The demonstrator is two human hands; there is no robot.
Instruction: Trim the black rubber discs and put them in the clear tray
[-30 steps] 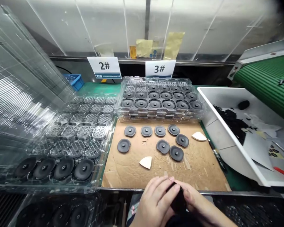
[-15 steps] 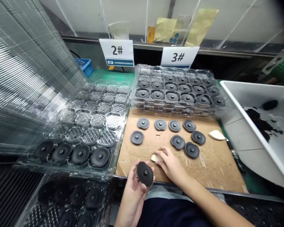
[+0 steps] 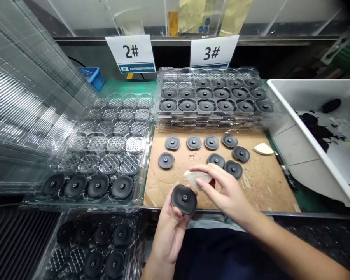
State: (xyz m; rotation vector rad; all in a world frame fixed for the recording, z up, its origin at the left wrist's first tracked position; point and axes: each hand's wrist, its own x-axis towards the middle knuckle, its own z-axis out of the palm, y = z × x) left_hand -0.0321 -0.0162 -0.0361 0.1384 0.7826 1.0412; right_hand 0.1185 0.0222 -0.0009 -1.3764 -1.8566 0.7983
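My left hand (image 3: 170, 231) holds up a round black disc (image 3: 189, 204) with a small raised hub in its centre. The thumb and fingers grip its rim. Just above and to the right, my right hand (image 3: 229, 192) pinches a pale cream, wedge-shaped pad (image 3: 196, 178), apart from the disc. Beyond both hands, several similar dark discs (image 3: 193, 142) lie spread on a brown cardboard sheet (image 3: 177, 179). Another cream pad (image 3: 263, 149) rests at the sheet's right side.
Clear plastic trays of discs (image 3: 207, 112) are stacked at the back. A clear tray (image 3: 103, 165) on the left has discs in its front row; another tray (image 3: 78, 243) sits lower. A white bin (image 3: 305, 136) with black scraps stands right. A dark pen-like tool (image 3: 286, 171) lies beside it.
My right hand has lifted the cream pad off the cardboard and brought it up near the disc. My left hand has turned the disc more face-up and moved it slightly up and right.
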